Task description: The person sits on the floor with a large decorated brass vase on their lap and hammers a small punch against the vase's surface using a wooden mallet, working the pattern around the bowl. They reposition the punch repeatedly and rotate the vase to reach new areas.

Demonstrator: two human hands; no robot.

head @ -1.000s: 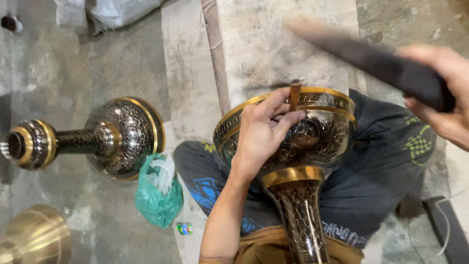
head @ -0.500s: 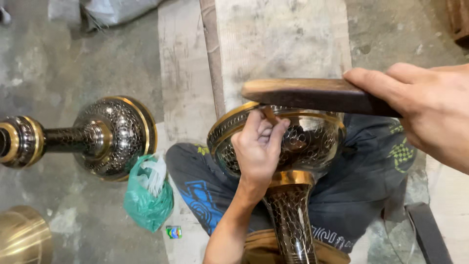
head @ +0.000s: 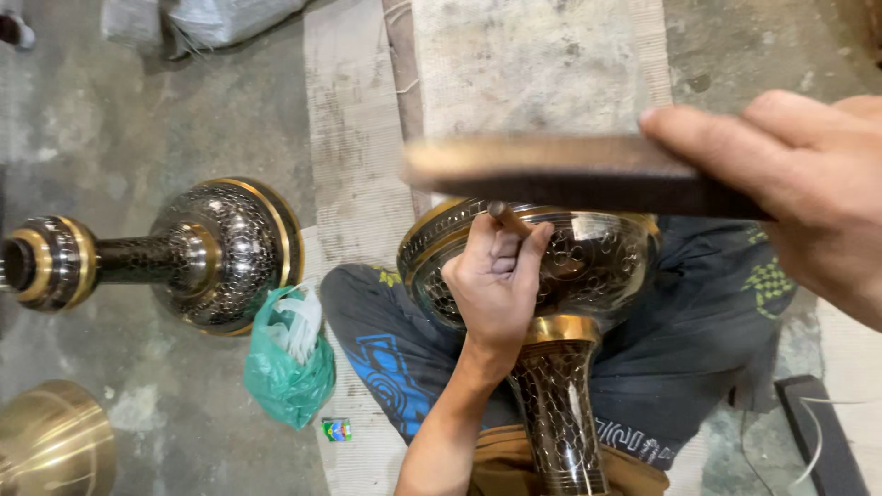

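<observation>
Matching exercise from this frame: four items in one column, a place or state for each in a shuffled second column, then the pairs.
1. wooden bat
2. engraved vase
3. second vase
4. green bag

A. lying on its side on the floor
B. crumpled beside the knee
C. held in the right hand
D. resting in the lap, left hand on it

Pairs: 1-C, 2-D, 3-A, 4-B

1. Soft, even daylight; the concrete floor (head: pixel 138 119) shows only faint shadows.
2. Small bright glints sit on the vase (head: pixel 588 266) and its brass band.
3. The mallet (head: pixel 570 174) is smeared by motion blur.
4. The right hand (head: pixel 808 193), close to the lens, looks soft and oversized.
</observation>
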